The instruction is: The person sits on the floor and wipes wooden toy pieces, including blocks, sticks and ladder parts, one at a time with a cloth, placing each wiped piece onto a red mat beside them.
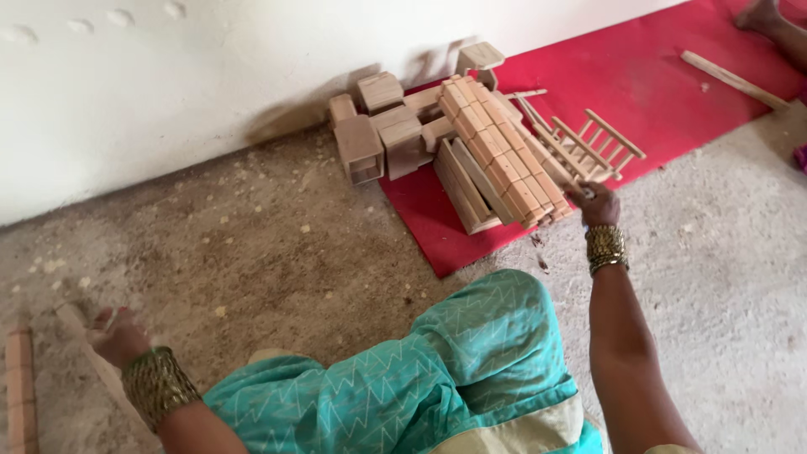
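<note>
Rough grey concrete flooring, strewn with pale sawdust and chips, runs up to a white plastered wall across the top of the frame, and a red cloth mat [639, 92] lies slantwise at upper right. On that mat's near edge sits a stack of pale wooden slats and hollow box-shaped blocks [454, 143], packed close and leaning toward the wall — probably so the pieces stay within one arm's stretch. The right hand [595, 204], at centre right with gold bangles on its wrist, is closed on the near end of a small ladder-like wooden frame of thin rods [588, 145], which rests tilted against the stack's right side; gripping that end looks like the easiest way to take it without disturbing the slats beside it. The left hand [116, 335], at lower left with a wide brass cuff, is curled around the end of a long pale wooden strip [80, 332] lying on the floor, seemingly as a prop for balance. A folded knee in teal zigzag-patterned fabric [437, 370] fills the lower centre, between both arms. 1 loose wooden stick [733, 80] lies at upper right near another person's bare foot [761, 17], well apart, and a reddish block [18, 387] shows at the left edge.
</note>
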{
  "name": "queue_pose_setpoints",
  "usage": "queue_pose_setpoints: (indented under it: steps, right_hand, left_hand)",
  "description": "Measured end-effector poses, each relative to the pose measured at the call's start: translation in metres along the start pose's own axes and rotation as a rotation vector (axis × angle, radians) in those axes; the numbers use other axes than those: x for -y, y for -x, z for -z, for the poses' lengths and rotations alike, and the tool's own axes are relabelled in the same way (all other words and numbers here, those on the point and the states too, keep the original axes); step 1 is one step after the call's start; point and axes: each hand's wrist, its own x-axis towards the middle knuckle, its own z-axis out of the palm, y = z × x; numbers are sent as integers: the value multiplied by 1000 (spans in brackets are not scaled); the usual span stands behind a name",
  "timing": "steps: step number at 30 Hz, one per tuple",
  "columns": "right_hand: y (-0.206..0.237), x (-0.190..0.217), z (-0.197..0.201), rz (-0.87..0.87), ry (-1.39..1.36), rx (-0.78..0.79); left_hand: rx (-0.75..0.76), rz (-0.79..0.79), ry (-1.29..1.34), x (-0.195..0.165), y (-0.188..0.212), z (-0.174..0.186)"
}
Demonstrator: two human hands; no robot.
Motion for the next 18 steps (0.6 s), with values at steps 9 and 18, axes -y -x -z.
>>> queue_pose_setpoints:
  steps: [9,18]
  right_hand:
    - [25,13,-38,-516,-966,112]
    - [20,-43,-25,-5,-179,-141]
  left_hand:
    - [-45,519,-951,23,-8,-5]
    - [-155,535,-866,23,-20,7]
